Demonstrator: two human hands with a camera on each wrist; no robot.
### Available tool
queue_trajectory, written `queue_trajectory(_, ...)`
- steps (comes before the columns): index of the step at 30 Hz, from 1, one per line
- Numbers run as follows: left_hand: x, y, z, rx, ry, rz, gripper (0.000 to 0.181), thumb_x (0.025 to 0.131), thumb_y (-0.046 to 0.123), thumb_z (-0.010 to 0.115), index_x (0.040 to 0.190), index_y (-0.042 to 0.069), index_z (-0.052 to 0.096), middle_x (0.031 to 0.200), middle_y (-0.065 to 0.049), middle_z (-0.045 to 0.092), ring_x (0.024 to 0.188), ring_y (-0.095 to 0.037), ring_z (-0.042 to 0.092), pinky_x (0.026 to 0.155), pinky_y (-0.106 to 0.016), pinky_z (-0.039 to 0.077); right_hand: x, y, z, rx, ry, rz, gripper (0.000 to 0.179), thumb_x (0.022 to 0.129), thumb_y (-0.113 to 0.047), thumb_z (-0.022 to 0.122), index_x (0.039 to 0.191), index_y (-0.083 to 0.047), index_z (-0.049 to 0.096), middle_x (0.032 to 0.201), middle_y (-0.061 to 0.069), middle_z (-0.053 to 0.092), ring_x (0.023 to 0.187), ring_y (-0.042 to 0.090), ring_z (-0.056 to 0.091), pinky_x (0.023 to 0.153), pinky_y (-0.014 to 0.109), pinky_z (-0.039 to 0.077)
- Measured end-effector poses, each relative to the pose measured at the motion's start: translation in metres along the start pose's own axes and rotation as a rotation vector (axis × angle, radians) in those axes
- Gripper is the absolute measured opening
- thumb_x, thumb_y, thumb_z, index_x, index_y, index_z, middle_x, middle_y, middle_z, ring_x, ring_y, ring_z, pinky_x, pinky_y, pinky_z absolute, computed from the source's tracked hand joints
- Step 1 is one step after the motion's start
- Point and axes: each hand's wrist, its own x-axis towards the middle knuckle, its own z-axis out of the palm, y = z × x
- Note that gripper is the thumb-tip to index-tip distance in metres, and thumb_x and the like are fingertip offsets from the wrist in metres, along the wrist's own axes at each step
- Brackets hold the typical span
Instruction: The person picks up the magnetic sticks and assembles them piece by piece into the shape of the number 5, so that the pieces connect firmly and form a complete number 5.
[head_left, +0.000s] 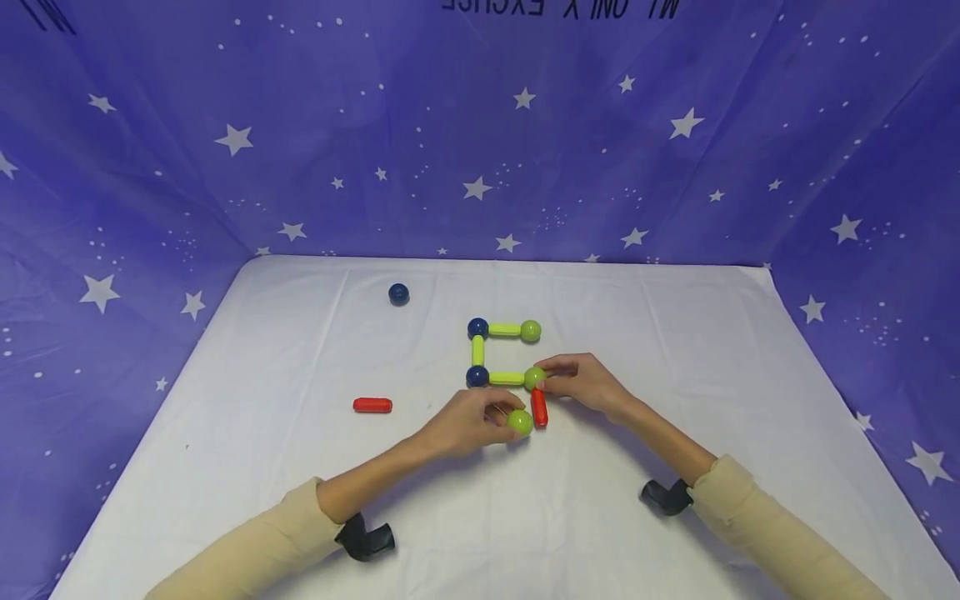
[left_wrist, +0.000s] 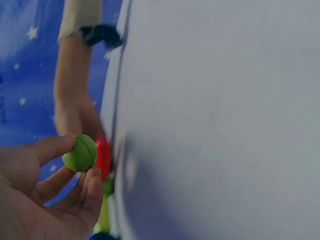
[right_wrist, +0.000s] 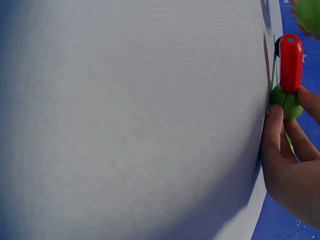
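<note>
My left hand [head_left: 467, 423] pinches a loose green ball [head_left: 520, 422] between thumb and fingers, just left of a red rod [head_left: 540, 408]. That rod joins the near side of another green ball [head_left: 535, 378], which my right hand [head_left: 588, 385] grips with its fingertips. From this ball a yellow-green rod [head_left: 507, 378] runs left to a dark blue ball [head_left: 477, 377]. An upright yellow-green rod [head_left: 477, 351] links it to a second blue ball [head_left: 477, 327], then a further rod [head_left: 505, 330] reaches a green ball [head_left: 531, 331]. In the left wrist view the held ball [left_wrist: 80, 153] shows a seam.
A separate red rod [head_left: 372, 405] lies at the left on the white table [head_left: 660, 333]. Farther back is a single dark blue ball [head_left: 399, 294]. A purple star-patterned cloth [head_left: 420, 150] surrounds the back and sides. Black wrist mounts [head_left: 366, 538] sit at both sleeves.
</note>
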Motion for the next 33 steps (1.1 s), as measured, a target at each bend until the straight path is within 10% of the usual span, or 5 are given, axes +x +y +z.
queue_trajectory(10, 0.000, -0.008, 0.032, -0.098, 0.005, -0.005, 0.025, 0.082, 0.003, 0.081, 0.104, 0.007, 0.068, 0.089, 0.002, 0.068, 0.081, -0.008, 0.064, 0.074, -0.022, 0.052, -0.001, 0.000, 0.001, -0.016, 0.001, -0.009, 0.037, 0.088, -0.018, 0.076, 0.123, -0.006, 0.070, 0.110, 0.007, 0.070, 0.098, 0.022, 0.062, 0.079, 0.034, 0.052)
queue_trajectory(33, 0.005, -0.006, 0.040, -0.018, 0.040, 0.081, 0.027, 0.081, 0.005, 0.083, 0.100, 0.005, 0.065, 0.088, -0.002, 0.068, 0.080, -0.012, 0.064, 0.074, -0.021, 0.051, -0.006, -0.004, 0.005, -0.044, 0.026, -0.022, 0.039, 0.090, -0.015, 0.074, 0.127, -0.007, 0.066, 0.115, 0.008, 0.069, 0.097, 0.023, 0.062, 0.077, 0.034, 0.050)
